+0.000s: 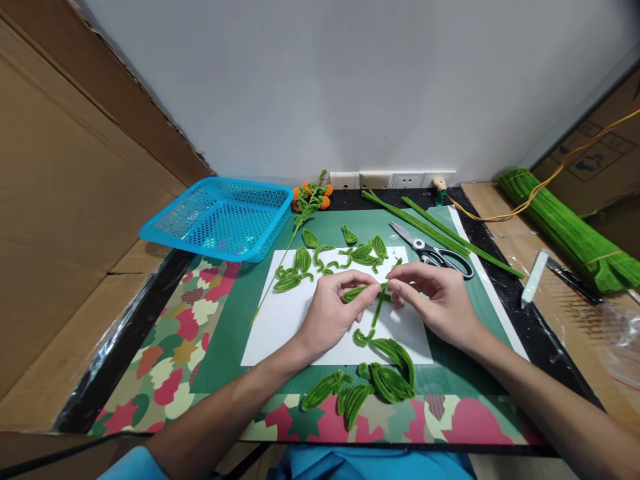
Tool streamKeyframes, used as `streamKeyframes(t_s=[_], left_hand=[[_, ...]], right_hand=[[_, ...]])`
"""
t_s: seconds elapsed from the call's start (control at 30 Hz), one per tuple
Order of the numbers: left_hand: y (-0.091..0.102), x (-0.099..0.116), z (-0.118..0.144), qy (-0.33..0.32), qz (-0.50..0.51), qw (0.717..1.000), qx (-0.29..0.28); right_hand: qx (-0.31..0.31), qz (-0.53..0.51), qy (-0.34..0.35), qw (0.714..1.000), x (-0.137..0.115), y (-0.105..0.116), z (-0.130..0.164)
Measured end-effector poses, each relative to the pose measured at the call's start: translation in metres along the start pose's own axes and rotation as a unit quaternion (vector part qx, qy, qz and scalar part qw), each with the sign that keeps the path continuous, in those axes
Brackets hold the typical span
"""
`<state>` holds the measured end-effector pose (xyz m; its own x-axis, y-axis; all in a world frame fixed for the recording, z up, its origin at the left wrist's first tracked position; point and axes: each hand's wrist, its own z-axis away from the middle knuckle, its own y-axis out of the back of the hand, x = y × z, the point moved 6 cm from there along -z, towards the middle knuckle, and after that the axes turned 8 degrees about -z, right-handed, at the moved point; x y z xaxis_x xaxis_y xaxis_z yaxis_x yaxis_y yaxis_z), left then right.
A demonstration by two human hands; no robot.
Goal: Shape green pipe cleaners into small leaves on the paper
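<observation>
Hands first: my left hand and right hand meet over the middle of the white sheet, both pinching one green pipe-cleaner piece. I see the left thumb and forefinger closed on its folded leaf end, and the right fingertips closed on the other end, with a thin stem hanging down between the two hands toward the sheet.

Just ahead of my hands lies a scatter of finished leaves along the sheet's far edge. Nearer to me, a second cluster of leaves sits across the sheet's near edge and onto the green mat. That leaves bare paper mostly on the left half of the sheet.

A long leafy stem runs diagonally off the sheet's left corner up to orange flowers at the wall. The blue basket rests tilted at the surface's far left corner, overhanging the cardboard wall. Scissors lie just beyond my right hand, beside straight green stems. Past the surface's right edge sits a bundle of green pipe cleaners, well apart from my hands. The patterned near edge on the left is open.
</observation>
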<state>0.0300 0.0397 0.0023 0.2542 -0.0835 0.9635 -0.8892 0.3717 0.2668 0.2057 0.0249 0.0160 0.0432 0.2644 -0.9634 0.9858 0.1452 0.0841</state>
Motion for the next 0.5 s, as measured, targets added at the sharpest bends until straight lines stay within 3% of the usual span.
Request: streamKeyframes(t_s=[0.07, 0.13, 0.2, 0.3, 0.5], left_hand=[[0.002, -0.004, 0.000, 0.031, 0.040, 0.999, 0.002], [0.005, -0.004, 0.000, 0.029, 0.047, 0.998, 0.009], [0.005, -0.003, 0.000, 0.016, 0.044, 0.999, 0.006], [0.003, -0.003, 0.000, 0.011, 0.046, 0.999, -0.012], [-0.003, -0.006, 0.000, 0.012, 0.031, 0.998, -0.058]], right_hand=[[-0.018, 0.110, 0.111, 0.988, -0.009, 0.000, 0.003], [-0.035, 0.209, 0.232, 0.949, -0.017, -0.003, 0.009], [-0.042, 0.278, 0.297, 0.913, -0.018, -0.004, 0.014], [-0.062, 0.332, 0.323, 0.884, -0.015, -0.004, 0.017], [-0.100, 0.382, 0.310, 0.865, -0.011, -0.004, 0.016]])
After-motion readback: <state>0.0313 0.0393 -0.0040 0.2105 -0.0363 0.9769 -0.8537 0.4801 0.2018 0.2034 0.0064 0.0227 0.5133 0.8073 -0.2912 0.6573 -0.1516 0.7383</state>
